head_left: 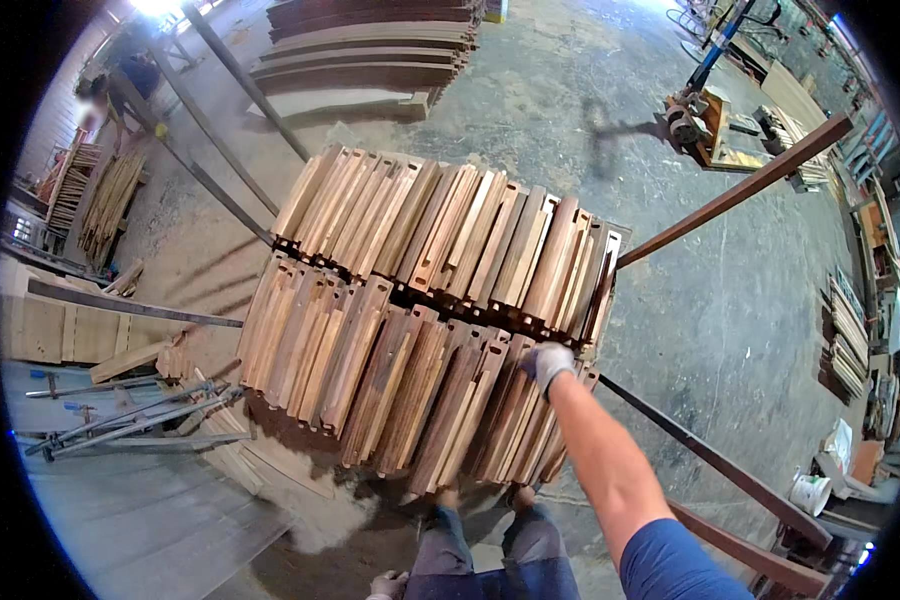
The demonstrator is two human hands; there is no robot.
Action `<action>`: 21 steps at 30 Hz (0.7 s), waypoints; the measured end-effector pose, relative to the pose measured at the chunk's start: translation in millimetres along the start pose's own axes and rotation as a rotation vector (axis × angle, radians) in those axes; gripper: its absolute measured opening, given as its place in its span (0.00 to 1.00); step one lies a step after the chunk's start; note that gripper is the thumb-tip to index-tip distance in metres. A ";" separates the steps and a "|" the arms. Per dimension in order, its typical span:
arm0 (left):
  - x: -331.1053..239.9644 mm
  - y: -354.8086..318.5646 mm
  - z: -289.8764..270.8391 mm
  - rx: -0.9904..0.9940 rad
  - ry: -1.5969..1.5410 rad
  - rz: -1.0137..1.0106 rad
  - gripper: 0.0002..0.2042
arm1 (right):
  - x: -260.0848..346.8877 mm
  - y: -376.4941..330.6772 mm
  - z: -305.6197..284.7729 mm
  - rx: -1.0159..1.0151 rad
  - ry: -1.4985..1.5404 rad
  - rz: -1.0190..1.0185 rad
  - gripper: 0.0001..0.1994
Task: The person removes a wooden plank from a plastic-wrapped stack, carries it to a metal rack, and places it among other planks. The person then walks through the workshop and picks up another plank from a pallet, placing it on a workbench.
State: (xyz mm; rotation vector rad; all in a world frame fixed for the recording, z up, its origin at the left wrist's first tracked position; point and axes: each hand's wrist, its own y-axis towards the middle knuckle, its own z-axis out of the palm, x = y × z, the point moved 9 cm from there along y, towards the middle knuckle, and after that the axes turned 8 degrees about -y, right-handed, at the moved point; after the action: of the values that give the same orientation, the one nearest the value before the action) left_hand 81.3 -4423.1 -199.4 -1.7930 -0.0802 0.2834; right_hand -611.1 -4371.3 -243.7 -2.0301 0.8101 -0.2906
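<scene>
Two rows of wooden slats with slots cut near their ends lie side by side on a stack, a far row [450, 225] and a near row [370, 350]. A dark gap runs between the rows. My right hand [550, 365], in a pale glove with darker fingertips, is at the far end of the near row, toward its right side. Its fingers curl over the end of a slat, partly hidden by the hand itself. At the bottom edge, beside my leg, is my gloved left hand [388, 585], away from the wood; its grip is cut off from view.
Metal posts [740, 190] slant outward around the stack. More boards [370, 50] are piled beyond it. At the left are bar clamps [140, 415] and light boards [65, 325]. A pallet jack [705, 125] stands far right; a white bucket [810, 492] sits at the lower right.
</scene>
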 end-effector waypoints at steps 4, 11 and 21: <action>17.5 7.6 22.9 -0.010 -0.018 0.116 0.21 | 72.9 -76.0 78.8 -0.161 -0.059 -0.095 0.15; -11.8 -31.1 26.8 -0.219 0.002 0.082 0.23 | 111.2 -273.2 173.9 -0.037 1.285 0.003 0.11; -58.7 -60.3 32.0 -0.284 0.201 0.180 0.29 | -62.2 -429.0 325.4 0.144 1.557 0.463 0.11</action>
State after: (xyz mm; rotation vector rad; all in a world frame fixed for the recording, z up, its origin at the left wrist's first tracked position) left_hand 22.9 -4390.3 -139.3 -2.1059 0.1930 0.2260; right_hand -313.4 -3953.0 -69.9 -1.0998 2.0037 -1.6564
